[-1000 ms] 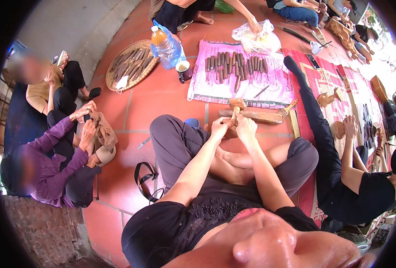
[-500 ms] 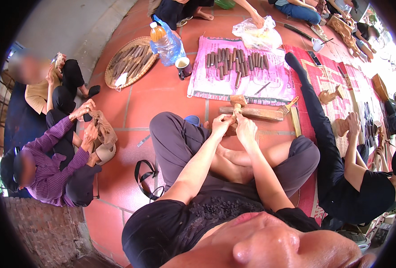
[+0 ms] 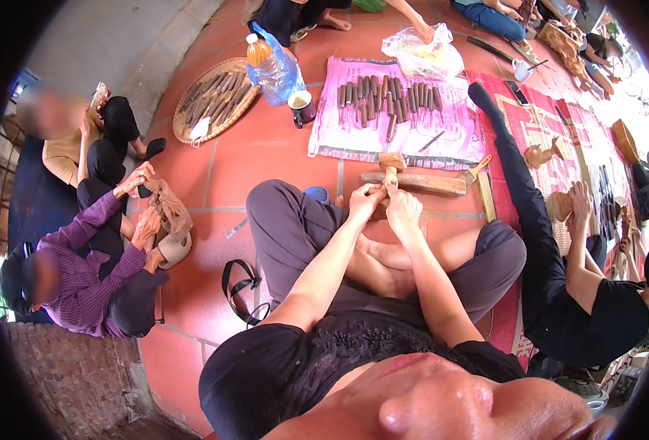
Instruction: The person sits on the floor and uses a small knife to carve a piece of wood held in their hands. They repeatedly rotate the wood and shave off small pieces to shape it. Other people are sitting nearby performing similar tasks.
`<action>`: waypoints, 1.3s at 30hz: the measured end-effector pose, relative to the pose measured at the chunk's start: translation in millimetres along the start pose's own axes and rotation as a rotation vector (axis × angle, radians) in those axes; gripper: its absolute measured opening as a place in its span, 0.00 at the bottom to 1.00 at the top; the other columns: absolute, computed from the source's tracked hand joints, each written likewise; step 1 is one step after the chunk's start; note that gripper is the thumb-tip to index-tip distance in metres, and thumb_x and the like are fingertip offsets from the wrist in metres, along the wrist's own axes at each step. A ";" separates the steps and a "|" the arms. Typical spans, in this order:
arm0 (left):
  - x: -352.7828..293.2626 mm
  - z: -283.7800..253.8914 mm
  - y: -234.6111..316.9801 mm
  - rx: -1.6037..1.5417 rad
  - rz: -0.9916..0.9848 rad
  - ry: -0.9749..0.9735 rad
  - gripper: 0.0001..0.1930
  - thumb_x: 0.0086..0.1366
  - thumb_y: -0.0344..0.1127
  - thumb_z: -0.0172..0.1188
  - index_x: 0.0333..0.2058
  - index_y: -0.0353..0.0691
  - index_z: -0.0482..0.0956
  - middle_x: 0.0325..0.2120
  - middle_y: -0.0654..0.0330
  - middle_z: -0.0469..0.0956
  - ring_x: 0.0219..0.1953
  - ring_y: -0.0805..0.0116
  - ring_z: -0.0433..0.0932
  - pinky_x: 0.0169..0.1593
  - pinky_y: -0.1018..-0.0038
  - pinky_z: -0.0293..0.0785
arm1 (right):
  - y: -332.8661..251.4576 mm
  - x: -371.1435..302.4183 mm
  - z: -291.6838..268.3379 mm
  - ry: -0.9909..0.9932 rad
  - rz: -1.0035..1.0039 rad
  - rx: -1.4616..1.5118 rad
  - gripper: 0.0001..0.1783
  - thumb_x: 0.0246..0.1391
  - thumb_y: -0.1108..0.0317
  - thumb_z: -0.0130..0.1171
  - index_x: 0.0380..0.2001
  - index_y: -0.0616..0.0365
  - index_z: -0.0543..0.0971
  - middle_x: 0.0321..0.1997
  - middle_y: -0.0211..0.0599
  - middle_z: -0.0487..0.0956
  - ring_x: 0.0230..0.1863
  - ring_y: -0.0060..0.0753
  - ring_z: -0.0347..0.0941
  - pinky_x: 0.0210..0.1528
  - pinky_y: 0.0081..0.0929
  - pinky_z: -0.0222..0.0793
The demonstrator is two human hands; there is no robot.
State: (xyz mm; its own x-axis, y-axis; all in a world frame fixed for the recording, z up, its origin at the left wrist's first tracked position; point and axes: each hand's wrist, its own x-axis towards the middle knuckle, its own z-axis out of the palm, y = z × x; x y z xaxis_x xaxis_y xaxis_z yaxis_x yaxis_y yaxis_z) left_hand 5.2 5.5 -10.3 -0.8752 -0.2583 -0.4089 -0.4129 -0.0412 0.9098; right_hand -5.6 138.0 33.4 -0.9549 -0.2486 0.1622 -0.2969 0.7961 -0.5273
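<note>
Both my hands are closed round the lower part of a small pale carved wooden piece (image 3: 392, 160), which has a broader block-like top and a narrow neck. My left hand (image 3: 366, 202) grips it from the left, fingers bent. Against its other side, my right hand (image 3: 405, 210) presses with closed fingers; whether a small tool is also in it I cannot make out. Just beyond the hands, a thick wooden bar (image 3: 430, 183) lies on the floor. A brush (image 3: 475, 169) rests by its right end, near a yellowish wooden strip (image 3: 485, 196).
Several brown-handled tools (image 3: 390, 99) lie on a pink sack (image 3: 321, 132). Left of it stand a mug (image 3: 301, 109), a bottle in a blue bag (image 3: 271, 72) and a round basket (image 3: 180, 117) of similar tools. Other people sit left, right and at the back.
The view has shifted very slightly. My hands keep their hold on the carved wooden piece, with the right fingers slightly moved against it.
</note>
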 end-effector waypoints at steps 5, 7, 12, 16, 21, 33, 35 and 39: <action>1.5 9.2 8.7 -0.031 -0.002 -0.037 0.18 0.60 0.43 0.67 0.47 0.43 0.84 0.33 0.61 0.84 0.31 0.73 0.81 0.28 0.73 0.76 | 34.5 49.7 18.5 0.069 0.043 -0.096 0.18 0.61 0.68 0.48 0.50 0.49 0.82 0.29 0.54 0.83 0.32 0.57 0.82 0.36 0.53 0.75; 7.6 2.9 -2.5 -0.009 -0.014 -0.058 0.19 0.63 0.48 0.65 0.50 0.46 0.82 0.35 0.63 0.83 0.34 0.70 0.82 0.26 0.71 0.77 | 28.6 42.1 19.2 0.073 0.000 -0.078 0.17 0.60 0.70 0.48 0.49 0.50 0.80 0.28 0.48 0.83 0.31 0.55 0.82 0.35 0.49 0.77; 10.1 -4.6 -19.3 0.072 0.007 -0.051 0.20 0.64 0.52 0.65 0.50 0.49 0.83 0.36 0.67 0.83 0.33 0.72 0.81 0.27 0.71 0.76 | 8.5 -4.0 6.9 -0.004 -0.009 -0.115 0.22 0.57 0.73 0.50 0.55 0.49 0.78 0.28 0.47 0.83 0.31 0.54 0.82 0.35 0.49 0.77; 13.2 0.3 -18.4 0.087 0.013 -0.033 0.21 0.63 0.53 0.66 0.50 0.50 0.83 0.36 0.65 0.83 0.34 0.71 0.81 0.28 0.71 0.76 | 11.2 13.0 8.9 -0.011 0.012 -0.132 0.23 0.57 0.73 0.51 0.56 0.50 0.78 0.29 0.48 0.83 0.32 0.53 0.83 0.36 0.49 0.77; 13.8 6.5 -6.9 0.053 0.007 -0.046 0.21 0.63 0.52 0.65 0.50 0.48 0.83 0.34 0.64 0.83 0.32 0.72 0.81 0.26 0.72 0.76 | 33.9 47.1 17.3 0.039 0.051 -0.094 0.20 0.63 0.70 0.48 0.55 0.45 0.80 0.29 0.51 0.83 0.35 0.56 0.82 0.38 0.53 0.75; 8.4 7.3 -10.1 0.133 0.110 0.032 0.17 0.68 0.49 0.61 0.45 0.44 0.85 0.26 0.68 0.79 0.27 0.76 0.77 0.24 0.75 0.73 | 24.6 44.0 11.1 0.043 0.055 -0.094 0.21 0.59 0.72 0.49 0.52 0.46 0.82 0.30 0.54 0.83 0.34 0.58 0.82 0.39 0.54 0.76; 11.2 4.0 -16.7 0.073 0.113 0.019 0.17 0.68 0.50 0.61 0.45 0.44 0.85 0.27 0.68 0.79 0.28 0.76 0.77 0.24 0.74 0.74 | 23.0 41.3 10.5 0.006 0.055 -0.064 0.22 0.57 0.74 0.50 0.52 0.46 0.82 0.30 0.54 0.83 0.34 0.57 0.82 0.39 0.54 0.76; 2.7 7.9 -4.8 0.022 0.034 0.068 0.15 0.65 0.44 0.65 0.38 0.36 0.85 0.23 0.68 0.80 0.25 0.81 0.72 0.30 0.77 0.68 | 13.4 2.0 6.4 -0.009 0.036 -0.072 0.23 0.55 0.75 0.52 0.54 0.49 0.80 0.29 0.50 0.83 0.33 0.56 0.82 0.37 0.52 0.76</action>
State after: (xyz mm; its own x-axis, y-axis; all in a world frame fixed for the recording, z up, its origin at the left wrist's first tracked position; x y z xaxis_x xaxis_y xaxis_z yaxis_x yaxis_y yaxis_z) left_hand 2.9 12.6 -16.3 -0.8699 -0.3241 -0.3718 -0.3897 -0.0104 0.9209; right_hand -11.4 144.6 21.3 -0.9651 -0.2236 0.1364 -0.2618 0.8421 -0.4715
